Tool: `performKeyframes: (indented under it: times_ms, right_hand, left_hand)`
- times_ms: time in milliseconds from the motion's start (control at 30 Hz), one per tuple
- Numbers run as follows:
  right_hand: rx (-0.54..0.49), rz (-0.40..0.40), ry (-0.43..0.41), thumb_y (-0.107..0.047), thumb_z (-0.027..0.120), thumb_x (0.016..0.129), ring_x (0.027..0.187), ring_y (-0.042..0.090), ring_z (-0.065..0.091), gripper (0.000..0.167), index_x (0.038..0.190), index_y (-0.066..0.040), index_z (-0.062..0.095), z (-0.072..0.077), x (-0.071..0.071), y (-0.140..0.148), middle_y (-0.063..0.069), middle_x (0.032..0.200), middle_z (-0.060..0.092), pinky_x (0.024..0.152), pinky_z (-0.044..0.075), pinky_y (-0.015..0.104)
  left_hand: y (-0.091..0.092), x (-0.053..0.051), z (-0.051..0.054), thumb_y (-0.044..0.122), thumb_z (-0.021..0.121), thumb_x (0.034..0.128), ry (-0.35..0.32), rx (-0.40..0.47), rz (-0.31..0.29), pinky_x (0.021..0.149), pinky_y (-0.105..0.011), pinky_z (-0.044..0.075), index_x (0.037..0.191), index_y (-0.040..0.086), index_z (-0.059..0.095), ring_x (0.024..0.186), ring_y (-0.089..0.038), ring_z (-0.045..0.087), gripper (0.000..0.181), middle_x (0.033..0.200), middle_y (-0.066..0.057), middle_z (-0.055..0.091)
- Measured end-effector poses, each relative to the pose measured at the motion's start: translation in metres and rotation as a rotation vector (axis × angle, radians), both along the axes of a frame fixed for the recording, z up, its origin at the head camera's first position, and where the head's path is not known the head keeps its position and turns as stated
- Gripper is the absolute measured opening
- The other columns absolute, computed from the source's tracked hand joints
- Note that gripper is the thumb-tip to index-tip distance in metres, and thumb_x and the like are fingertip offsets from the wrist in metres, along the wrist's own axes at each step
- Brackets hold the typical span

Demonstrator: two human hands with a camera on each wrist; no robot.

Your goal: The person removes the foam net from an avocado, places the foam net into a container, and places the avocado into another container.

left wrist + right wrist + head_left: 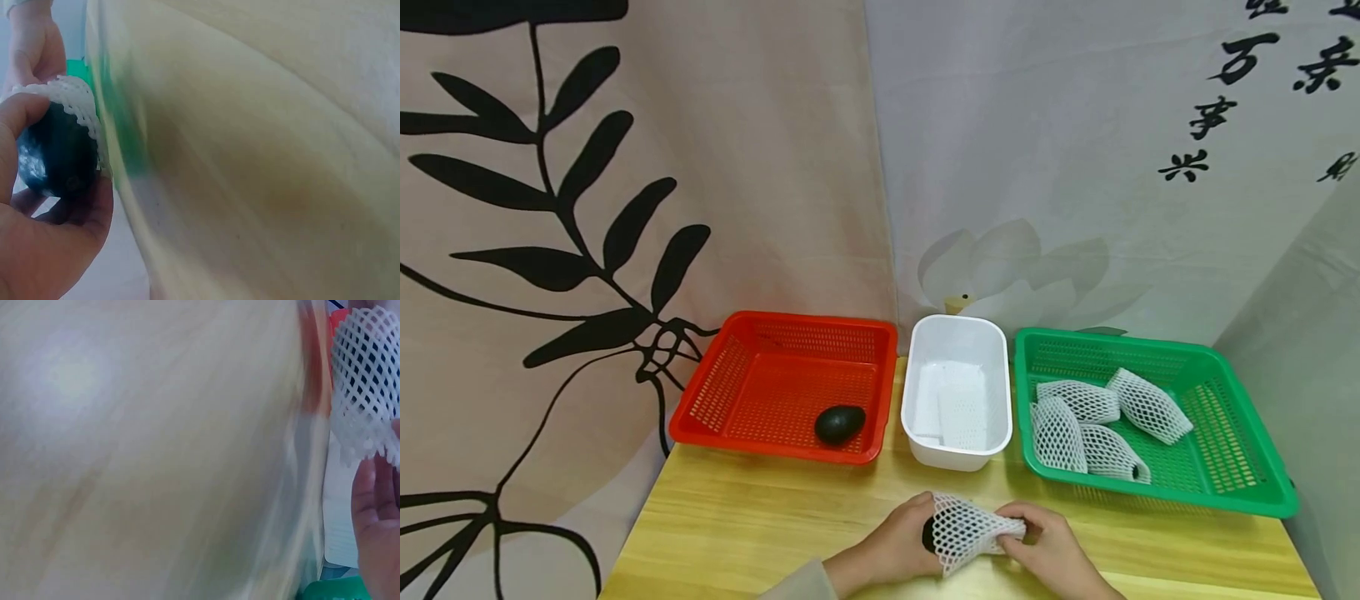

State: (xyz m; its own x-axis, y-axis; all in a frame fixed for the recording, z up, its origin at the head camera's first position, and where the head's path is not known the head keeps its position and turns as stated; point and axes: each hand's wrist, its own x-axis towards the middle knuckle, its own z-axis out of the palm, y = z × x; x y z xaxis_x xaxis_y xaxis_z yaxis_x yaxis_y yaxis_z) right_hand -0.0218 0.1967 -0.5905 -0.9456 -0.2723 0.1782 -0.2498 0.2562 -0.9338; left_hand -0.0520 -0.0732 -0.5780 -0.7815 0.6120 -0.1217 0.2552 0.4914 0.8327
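Note:
A dark avocado-like fruit [57, 153] sits partly inside a white foam net [964, 531], its bare end showing toward the left hand. The left hand [904, 542] grips the fruit, with the thumb on one side and fingers curled under the other in the left wrist view. At the net's narrow end, the right hand [1051, 546] pinches the mesh between thumb and fingers. The right wrist view shows the netting [369, 369] stretched over the dark fruit, above the right hand's fingers [375, 487].
Behind the hands stand a red basket [760, 451] holding one dark fruit [839, 424], a white bin [957, 457] in the middle, and a green basket [1165, 495] at the right with several net-covered pieces [1150, 406]. All stand on a wooden table [730, 508].

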Motion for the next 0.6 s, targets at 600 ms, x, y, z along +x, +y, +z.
performKeyframes:
  times_ms: [600]
  right_hand:
    - [0.039,-0.183,0.208,0.019,0.083,0.073,0.086,0.001,0.065,0.04,0.104,-0.006,0.074,0.023,0.002,0.007,-0.004,0.098,0.073,0.075,0.056,0.017]
  left_hand:
    - [-0.027,-0.001,0.012,0.031,0.09,0.0826,0.093,0.006,0.042,0.106,-0.032,0.049,0.146,0.017,0.059,0.123,-0.007,0.056,0.072,0.137,0.009,0.059]
